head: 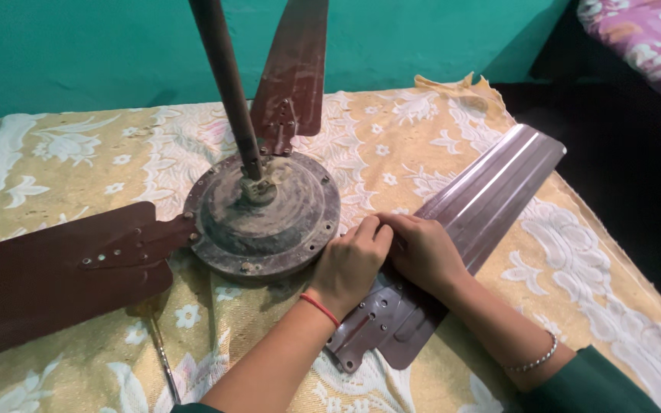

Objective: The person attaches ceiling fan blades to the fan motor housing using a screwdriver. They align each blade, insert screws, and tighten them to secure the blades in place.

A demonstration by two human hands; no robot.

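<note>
Left hand presses, fingers curled, on the loose fan blade beside the dusty motor hub; right hand grips the same blade, which lies on the floral cloth to the right.

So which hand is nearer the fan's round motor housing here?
Left. The left hand lies right beside the motor housing, at its lower right rim. The right hand rests farther out on the loose blade, behind the left hand.
</note>
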